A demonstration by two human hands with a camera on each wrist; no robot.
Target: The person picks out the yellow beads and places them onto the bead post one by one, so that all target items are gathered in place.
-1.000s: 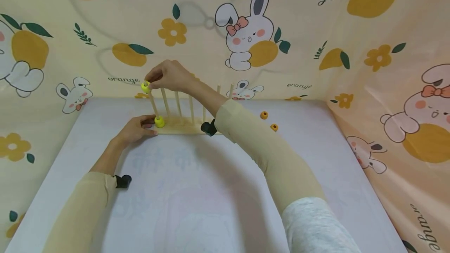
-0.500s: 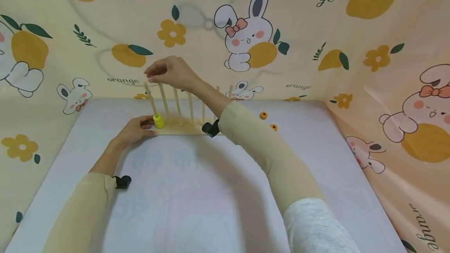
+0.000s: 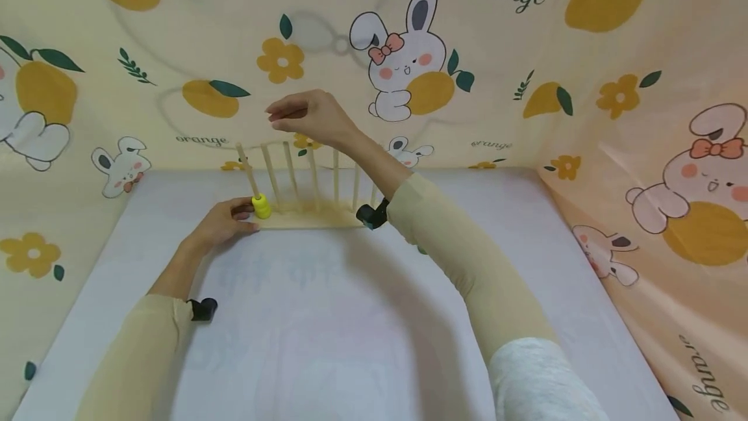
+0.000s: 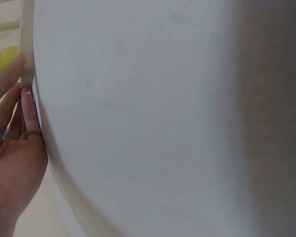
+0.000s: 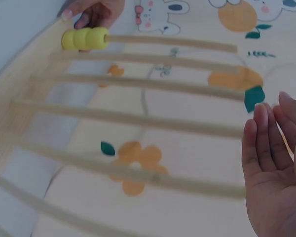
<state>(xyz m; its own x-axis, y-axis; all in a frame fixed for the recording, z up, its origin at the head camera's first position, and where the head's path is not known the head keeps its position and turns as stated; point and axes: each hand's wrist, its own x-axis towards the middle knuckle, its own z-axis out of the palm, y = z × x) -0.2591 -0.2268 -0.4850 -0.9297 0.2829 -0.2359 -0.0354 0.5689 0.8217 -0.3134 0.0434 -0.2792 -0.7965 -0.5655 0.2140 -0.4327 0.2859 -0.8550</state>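
A pale wooden peg rack [image 3: 315, 219] with a row of upright pegs stands toward the back of the table. Its leftmost peg carries three yellow beads [image 5: 85, 39], stacked at the bottom against the base. My left hand [image 3: 221, 225] grips the left end of the base, thumb along the front edge and fingers behind, beside the beads. In the left wrist view, my left hand's fingers [image 4: 29, 111] lie at the board's end. Above the pegs hovers my right hand [image 3: 318, 115], fingers loosely extended and holding nothing. The other pegs [image 5: 133, 118] bear no beads.
A small green thing [image 3: 422, 249] peeks out under my right sleeve. A printed cloth wall [image 3: 234, 38] rises close behind the rack and also flanks the white table [image 3: 280, 330]. My right forearm [image 3: 374, 161] crosses over the rack's right end.
My right hand released a yellow bead at the leftmost peg's top, and the bead slid down onto the others. That hand then moved right. The orange beads are now hidden behind my right arm.
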